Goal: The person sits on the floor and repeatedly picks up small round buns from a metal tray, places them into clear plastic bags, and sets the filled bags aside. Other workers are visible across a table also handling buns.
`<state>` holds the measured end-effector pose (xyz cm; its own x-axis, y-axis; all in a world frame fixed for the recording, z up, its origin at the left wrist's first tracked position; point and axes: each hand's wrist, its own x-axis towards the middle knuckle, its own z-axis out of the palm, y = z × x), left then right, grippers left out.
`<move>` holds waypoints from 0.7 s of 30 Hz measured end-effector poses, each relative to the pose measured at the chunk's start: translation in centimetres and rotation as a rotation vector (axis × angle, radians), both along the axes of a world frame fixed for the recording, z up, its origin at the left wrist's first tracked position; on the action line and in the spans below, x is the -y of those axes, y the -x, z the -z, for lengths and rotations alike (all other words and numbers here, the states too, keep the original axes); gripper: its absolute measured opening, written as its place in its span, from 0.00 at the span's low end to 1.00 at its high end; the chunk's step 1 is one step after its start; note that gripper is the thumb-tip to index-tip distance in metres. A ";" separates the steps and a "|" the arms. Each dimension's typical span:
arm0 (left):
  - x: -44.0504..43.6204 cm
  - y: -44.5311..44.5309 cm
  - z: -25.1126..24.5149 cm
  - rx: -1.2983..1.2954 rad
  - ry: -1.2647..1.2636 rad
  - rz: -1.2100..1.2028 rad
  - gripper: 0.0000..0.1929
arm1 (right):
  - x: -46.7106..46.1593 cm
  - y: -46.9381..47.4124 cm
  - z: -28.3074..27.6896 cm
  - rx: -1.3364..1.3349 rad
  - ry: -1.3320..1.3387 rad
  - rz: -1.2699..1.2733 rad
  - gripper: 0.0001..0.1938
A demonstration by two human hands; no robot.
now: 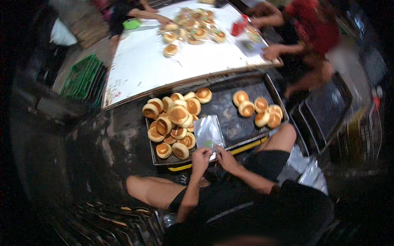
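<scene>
A flat stack of transparent plastic bags (209,130) with a round green mark lies at the near edge of a dark metal tray (227,126). My left hand (201,158) pinches the near end of the bags with bent fingers. From the other side, my right hand (227,159) grips the same end, its fingertips close to the left ones. How many bags the fingers hold is too small to tell. Left of the bags, round browned buns (178,115) are heaped in the tray. Several more buns (261,105) sit in its right part.
Beyond the tray stands a white table (144,67) with bagged buns (200,33). Co-workers' arms (286,49) reach over it; a red item (238,27) is nearby. Green crates (82,77) stand at left, dark trays (326,107) at right. Plastic bags (311,175) lie beside my thigh.
</scene>
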<state>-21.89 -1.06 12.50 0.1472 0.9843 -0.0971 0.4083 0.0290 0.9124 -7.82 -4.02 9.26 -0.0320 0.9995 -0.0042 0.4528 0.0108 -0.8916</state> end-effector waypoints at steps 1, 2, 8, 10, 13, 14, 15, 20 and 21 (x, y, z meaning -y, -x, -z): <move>0.4 -0.4 -0.7 -0.001 -0.087 -0.061 0.08 | -0.7 -0.5 -0.7 -0.397 0.701 -0.042 0.17; 0.9 -0.9 -1.2 0.031 -0.214 -0.130 0.08 | -2.0 -0.6 -1.3 -0.539 0.864 -0.111 0.16; 2.2 -2.4 -1.9 0.925 0.132 -0.425 0.24 | -4.9 2.3 -4.6 -1.632 0.371 0.065 0.21; 1.8 -1.2 -1.6 1.247 0.413 -0.437 0.23 | -3.5 3.9 -4.7 -2.197 0.538 -0.224 0.21; 1.3 1.7 -0.7 1.243 0.387 -0.512 0.21 | -4.1 1.2 -2.8 -1.170 0.762 -0.225 0.12; 1.4 2.6 -0.4 1.217 0.344 -0.601 0.21 | -6.2 -1.2 -1.5 -0.735 0.580 -0.233 0.09; 1.6 3.4 0.0 1.188 0.326 -0.735 0.20 | -8.7 -4.3 0.0 0.039 0.185 0.042 0.06; 2.3 6.8 0.5 1.319 0.238 -0.816 0.21 | -16.8 -16.5 7.0 0.032 0.169 0.513 0.27; 2.2 7.3 0.3 1.358 0.190 -0.785 0.21 | -16.1 -15.9 7.6 -0.046 0.053 0.458 0.26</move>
<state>-29.21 -3.21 12.19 -0.2961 0.8436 -0.4480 -0.8483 -0.0166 0.5293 8.06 12.06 1.65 0.4118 0.9089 -0.0649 0.3603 -0.2278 -0.9046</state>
